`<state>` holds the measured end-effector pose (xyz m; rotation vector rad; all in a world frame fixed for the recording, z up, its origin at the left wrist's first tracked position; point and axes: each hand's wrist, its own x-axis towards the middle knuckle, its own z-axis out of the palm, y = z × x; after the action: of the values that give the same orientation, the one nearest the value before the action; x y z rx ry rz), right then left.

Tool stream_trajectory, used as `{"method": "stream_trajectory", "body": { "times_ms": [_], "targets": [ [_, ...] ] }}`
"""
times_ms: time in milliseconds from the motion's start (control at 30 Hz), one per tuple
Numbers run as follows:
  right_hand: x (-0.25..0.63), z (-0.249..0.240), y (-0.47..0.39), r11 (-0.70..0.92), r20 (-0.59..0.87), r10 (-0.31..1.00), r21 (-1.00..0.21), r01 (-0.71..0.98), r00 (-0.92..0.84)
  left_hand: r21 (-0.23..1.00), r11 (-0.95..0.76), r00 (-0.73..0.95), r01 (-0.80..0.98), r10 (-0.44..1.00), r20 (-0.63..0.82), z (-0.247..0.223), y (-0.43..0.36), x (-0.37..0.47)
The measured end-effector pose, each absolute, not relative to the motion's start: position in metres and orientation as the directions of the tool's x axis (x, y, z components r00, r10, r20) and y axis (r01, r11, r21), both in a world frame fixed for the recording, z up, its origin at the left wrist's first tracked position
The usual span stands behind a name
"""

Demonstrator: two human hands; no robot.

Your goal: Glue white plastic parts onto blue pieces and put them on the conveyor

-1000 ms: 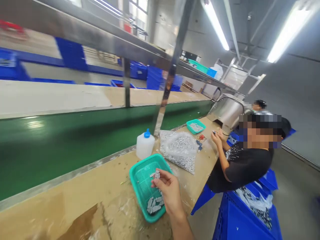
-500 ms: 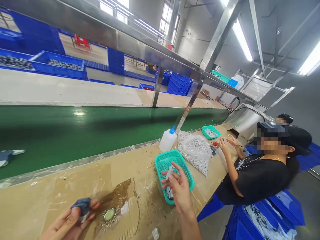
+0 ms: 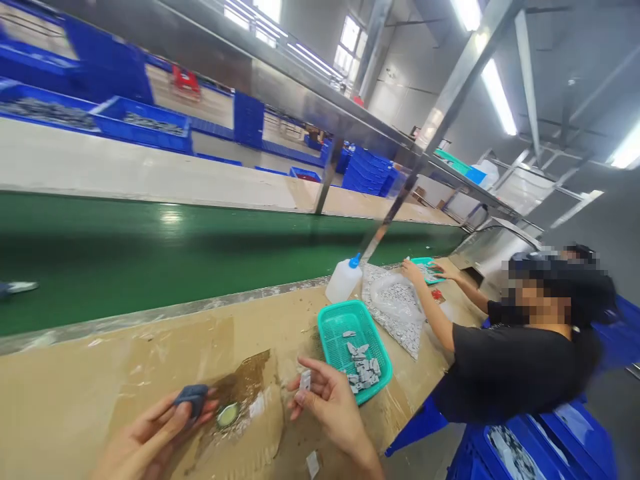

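Note:
My left hand (image 3: 167, 427) grips a dark blue-grey piece (image 3: 193, 400) over the cardboard-covered table, left of a small round cap (image 3: 229, 415) with yellowish-green contents. Between the thumb and fingers of my right hand (image 3: 330, 403) is a small light grey piece (image 3: 305, 381). Just beyond that hand, a green perforated basket (image 3: 327, 325) holds several similar grey pieces (image 3: 364, 368) and one dark-edged piece near its middle. A small whitish piece (image 3: 313, 465) lies on the table below my right hand.
A white bottle with a blue cap (image 3: 344, 280) stands behind the basket. Right of it lies a clear bag of small pieces (image 3: 395, 300). A person in black (image 3: 520, 367) reaches to another green basket (image 3: 427, 271). A green conveyor belt (image 3: 170, 260) runs along the table's far edge.
My right hand has moved left from over the green basket, with the small grey piece in its fingers. My left hand sits slightly further right. The other person's hands have moved to the far basket.

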<state>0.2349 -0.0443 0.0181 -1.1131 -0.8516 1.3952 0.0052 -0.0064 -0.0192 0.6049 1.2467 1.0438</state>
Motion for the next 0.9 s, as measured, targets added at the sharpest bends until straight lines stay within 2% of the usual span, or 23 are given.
{"method": "stream_trajectory", "body": {
  "times_ms": [67, 133, 267, 333, 400, 633, 800, 900],
  "targets": [
    [0.223, 0.011, -0.048, -0.169, -0.176, 0.984, -0.941, -0.294, -0.003, 0.814, 0.450, 0.037, -0.367, 0.882, -0.470, -0.010, -0.012, 0.007],
    [0.216, 0.004, -0.051, -0.162, -0.159, 0.987, -0.962, -0.222, -0.030, 0.816, 0.379, 0.013, -0.436, 0.910, -0.415, -0.005, -0.014, 0.006],
    [0.215, -0.012, -0.045, -0.020, -0.025, 0.999, -0.993, 0.119, -0.040, 0.846, 0.200, -0.083, -0.494, 0.958, -0.275, -0.005, -0.013, -0.006],
    [0.216, -0.020, -0.038, 0.074, 0.052, 0.995, -0.951, 0.300, -0.081, 0.851, 0.144, -0.130, -0.505, 0.962, -0.240, -0.006, -0.013, -0.011],
    [0.215, -0.027, -0.032, 0.156, 0.106, 0.984, -0.900, 0.406, -0.145, 0.836, 0.125, -0.136, -0.535, 0.963, -0.231, -0.005, -0.014, -0.011],
    [0.203, -0.042, -0.024, 0.252, 0.168, 0.965, -0.814, 0.523, -0.203, 0.741, 0.146, -0.105, -0.656, 0.954, -0.281, -0.006, -0.012, -0.007],
    [0.201, -0.044, -0.026, 0.426, 0.323, 0.904, -0.719, 0.549, -0.280, 0.744, 0.111, -0.151, -0.659, 0.950, -0.275, -0.007, -0.011, -0.017],
    [0.202, -0.045, -0.028, 0.468, 0.364, 0.884, -0.675, 0.570, -0.294, 0.748, 0.129, -0.130, -0.651, 0.952, -0.278, -0.006, -0.011, -0.019]
  ]
}}
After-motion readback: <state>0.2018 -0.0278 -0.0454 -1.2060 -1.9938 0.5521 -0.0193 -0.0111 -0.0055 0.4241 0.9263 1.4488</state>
